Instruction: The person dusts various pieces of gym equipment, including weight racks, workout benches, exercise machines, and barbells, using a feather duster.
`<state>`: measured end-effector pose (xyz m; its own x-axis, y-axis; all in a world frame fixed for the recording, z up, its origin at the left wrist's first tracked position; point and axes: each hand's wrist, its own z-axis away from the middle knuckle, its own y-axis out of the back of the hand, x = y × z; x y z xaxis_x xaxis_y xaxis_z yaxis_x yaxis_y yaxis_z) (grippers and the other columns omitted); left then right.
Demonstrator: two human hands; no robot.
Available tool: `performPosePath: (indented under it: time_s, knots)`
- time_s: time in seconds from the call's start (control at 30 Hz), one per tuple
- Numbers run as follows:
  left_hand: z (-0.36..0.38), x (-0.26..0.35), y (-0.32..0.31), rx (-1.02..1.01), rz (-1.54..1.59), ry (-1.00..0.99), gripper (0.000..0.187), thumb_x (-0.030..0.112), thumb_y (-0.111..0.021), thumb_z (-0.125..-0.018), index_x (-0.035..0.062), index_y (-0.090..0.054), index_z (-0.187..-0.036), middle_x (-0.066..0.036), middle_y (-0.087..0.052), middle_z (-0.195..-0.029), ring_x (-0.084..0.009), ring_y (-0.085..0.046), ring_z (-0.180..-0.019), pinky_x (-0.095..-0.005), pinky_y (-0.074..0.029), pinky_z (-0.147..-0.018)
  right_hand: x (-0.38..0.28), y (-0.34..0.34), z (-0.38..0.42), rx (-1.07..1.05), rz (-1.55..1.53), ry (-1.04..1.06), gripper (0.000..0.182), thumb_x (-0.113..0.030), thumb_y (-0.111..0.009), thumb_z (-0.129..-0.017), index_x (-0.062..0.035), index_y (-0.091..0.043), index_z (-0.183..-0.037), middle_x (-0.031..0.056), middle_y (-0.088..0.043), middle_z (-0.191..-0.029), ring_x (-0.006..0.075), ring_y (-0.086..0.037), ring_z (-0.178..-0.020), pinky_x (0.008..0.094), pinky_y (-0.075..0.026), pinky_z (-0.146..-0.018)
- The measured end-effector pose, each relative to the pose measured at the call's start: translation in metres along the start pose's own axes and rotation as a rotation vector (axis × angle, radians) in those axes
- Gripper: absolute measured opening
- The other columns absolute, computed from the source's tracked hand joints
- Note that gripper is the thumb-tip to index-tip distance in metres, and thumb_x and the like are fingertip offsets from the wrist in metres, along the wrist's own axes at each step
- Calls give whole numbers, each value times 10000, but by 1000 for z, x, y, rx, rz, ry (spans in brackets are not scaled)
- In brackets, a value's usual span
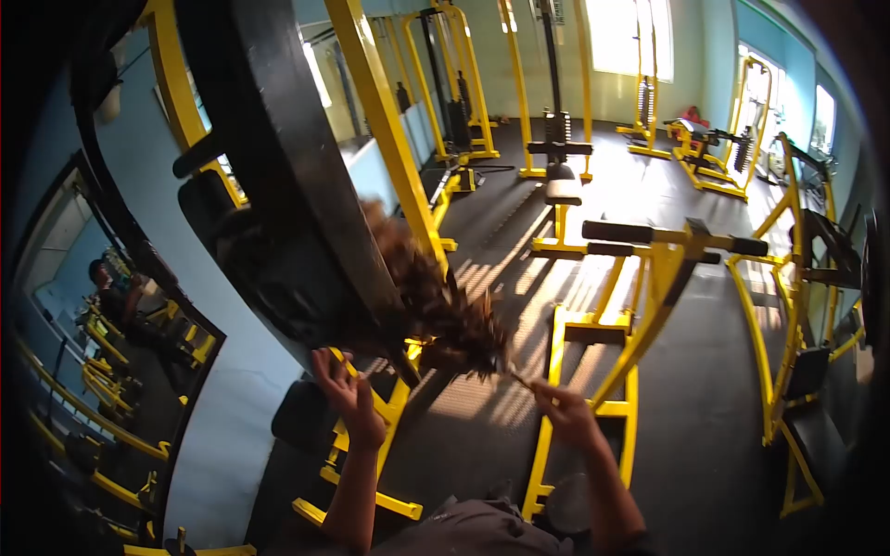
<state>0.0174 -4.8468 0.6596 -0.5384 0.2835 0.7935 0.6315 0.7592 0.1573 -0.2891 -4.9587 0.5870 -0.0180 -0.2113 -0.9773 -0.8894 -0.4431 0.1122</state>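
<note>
Right hand (564,414) fingers pinching the thin handle of a feather duster (445,310), long axis running up-left from the fingers onto the black pad (278,167). Left hand (348,394) nearer the pad's lower edge, fingers loosely curled, holding nothing.

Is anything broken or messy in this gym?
Nothing stands out. The right hand holds a feather duster against the black pad of a yellow machine, the left hand rests under that pad, and the floor shows no spills.
</note>
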Motion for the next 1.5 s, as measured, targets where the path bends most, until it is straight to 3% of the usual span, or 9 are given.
performPosePath:
  time_s: [0.1, 0.27, 0.43, 0.5, 0.83, 1.13, 1.37, 1.43, 1.5]
  knots:
    - [-39, 7, 6, 220, -279, -220, 763, 511, -367, -997, 48, -88, -1535, -184, -94, -1592, -373, -162, -1465, -577, -203, -1155, -41, 3, -87, -160, -231, 95, 278, -92, -563, -984, -11, -637, -1239, 65, -714, -984, 84, -607, -882, 240, -485, -781]
    - [-77, 27, 8, 273, -90, -297, 697, 427, -449, -1004, 57, -194, -1537, -112, -246, -1560, -248, -271, -1432, -412, -210, -1184, -53, -22, -161, -483, -155, 300, 262, -49, -571, -962, -9, -644, -1211, 109, -720, -969, 115, -636, -875, 274, -503, -794]
    - [-32, -56, 94, 271, -491, -177, 667, 430, -339, -1044, -25, -211, -1514, -223, -273, -1546, -344, -331, -1405, -444, -205, -1186, 1, -62, -180, -536, -9, 378, 311, -41, -627, -889, -55, -666, -1198, 156, -696, -889, 244, -687, -779, 339, -517, -711]
    - [-20, -74, 139, -136, 1065, 150, 607, 405, -414, -1025, 64, -293, -1513, -117, -418, -1476, -260, -418, -1356, -444, -364, -1129, 15, -85, -178, -553, -211, 356, 318, -41, -622, -897, -47, -656, -1213, 164, -698, -915, 223, -694, -803, 324, -514, -726]
    - [-3, -18, 185, 259, 776, -92, 599, 415, -411, -1022, 57, -313, -1491, -125, -430, -1461, -269, -427, -1344, -450, -359, -1130, 57, -153, -158, -625, -409, 374, 350, 28, -597, -849, -7, -637, -1194, 138, -619, -782, 263, -589, -640, 328, -468, -616]
    - [-33, 30, 187, 594, 497, -407, 592, 425, -408, -1018, 49, -334, -1470, -134, -442, -1446, -277, -436, -1333, -456, -354, -1131, 52, -276, -229, -893, -494, 312, 288, -33, -589, -910, 11, -643, -1189, 217, -673, -893, 307, -676, -786, 339, -513, -706]
    - [4, 49, 149, 943, 311, -638, 588, 433, -405, -1016, 43, -350, -1453, -140, -451, -1434, -284, -443, -1324, -461, -350, -1131, -56, -435, -291, -986, -475, 352, 411, -34, -475, -956, 86, -471, -1349, 313, -571, -1251, 400, -565, -1198, 375, -431, -1015]
    - [12, 62, 140, 1021, 240, -690, 588, 435, -404, -1015, 41, -355, -1448, -142, -454, -1430, -286, -445, -1321, -462, -349, -1132, -99, -519, -305, -819, -530, 446, 473, -39, -475, -918, 59, -439, -1379, 309, -604, -995, 454, -609, -919, 470, -486, -826]
    - [20, 72, 129, 1097, 174, -737, 587, 438, -404, -1014, 39, -359, -1443, -144, -457, -1427, -287, -447, -1319, -464, -348, -1132, -153, -591, -331, -866, -426, 357, 484, -58, -455, -927, 44, -423, -1400, 326, -602, -1088, 461, -602, -993, 483, -483, -872]
